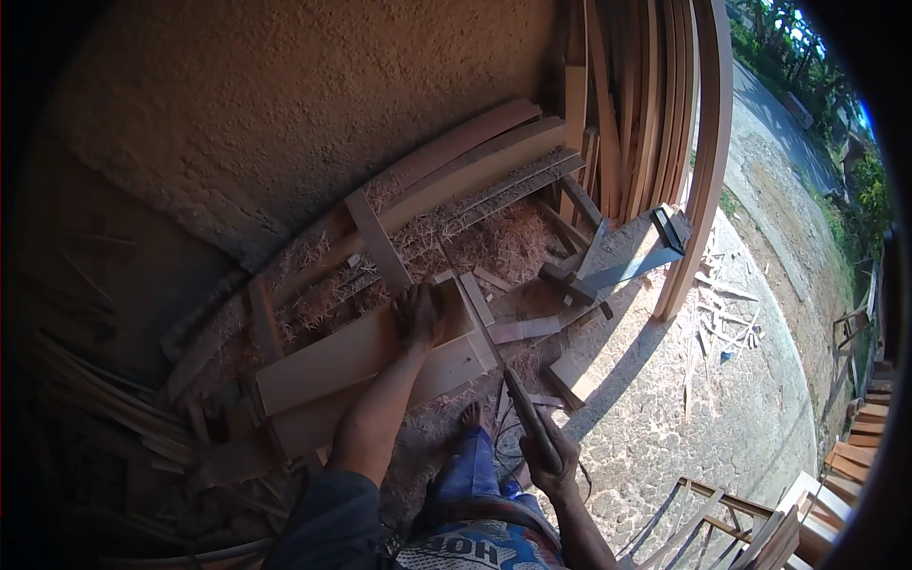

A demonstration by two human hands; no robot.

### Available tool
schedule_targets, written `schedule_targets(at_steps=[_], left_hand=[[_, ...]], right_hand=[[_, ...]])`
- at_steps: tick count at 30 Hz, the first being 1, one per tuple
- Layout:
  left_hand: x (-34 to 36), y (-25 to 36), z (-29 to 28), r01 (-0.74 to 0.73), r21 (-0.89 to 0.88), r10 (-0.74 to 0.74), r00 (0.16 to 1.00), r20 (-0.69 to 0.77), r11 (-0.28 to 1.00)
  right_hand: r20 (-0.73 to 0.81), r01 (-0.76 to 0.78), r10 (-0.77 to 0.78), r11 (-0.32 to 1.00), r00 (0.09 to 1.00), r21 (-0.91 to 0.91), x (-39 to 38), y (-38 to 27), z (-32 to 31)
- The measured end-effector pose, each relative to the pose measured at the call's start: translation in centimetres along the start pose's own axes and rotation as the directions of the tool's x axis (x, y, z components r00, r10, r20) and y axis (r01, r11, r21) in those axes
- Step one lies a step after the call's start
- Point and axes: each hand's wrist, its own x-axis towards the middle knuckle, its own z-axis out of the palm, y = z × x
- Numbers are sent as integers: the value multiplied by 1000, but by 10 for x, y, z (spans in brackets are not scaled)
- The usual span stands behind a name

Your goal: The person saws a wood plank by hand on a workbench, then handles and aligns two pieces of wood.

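My left hand [418, 318] presses down on a pale wooden board [332, 366], its fingers bent over the far edge near the right end. In my right hand [556, 461] is the dark handle of a handsaw [489, 337]. Its thin blade appears almost edge-on and runs away from me across the right end of the board. How deep the teeth sit in the wood cannot be made out. Under the board lies another squared timber [442, 370]. Beyond my left hand, a narrow wooden crosspiece [378, 242] reaches toward the wall.
A second handsaw [632, 269] with a black handle rests on a plank at right. Shavings [503, 237] cover the bench area. Tall boards [655, 114] lean at the wall [285, 104]. Offcuts [727, 304] litter the sunlit ground, and a wooden frame [712, 508] lies lower right.
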Motion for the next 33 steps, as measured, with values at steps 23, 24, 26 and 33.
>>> schedule_targets(at_steps=[23, 24, 26, 33], left_hand=[[8, -3, 21, -45, 114, 44, 999, 8, 993], [9, -3, 20, -13, 123, 5, 998, 60, 992], [13, -9, 23, 59, 136, -82, 982, 172, 989], [7, -12, 22, 5, 91, -7, 1000, 18, 996]], right_hand=[[119, -94, 84, 992, 989, 84, 83, -25, 20], [64, 20, -28, 992, 998, 124, 104, -26, 33], [83, 33, -41, 995, 996, 93, 95, -22, 38], [36, 131, -128, 985, 991, -108, -17, -35, -30]])
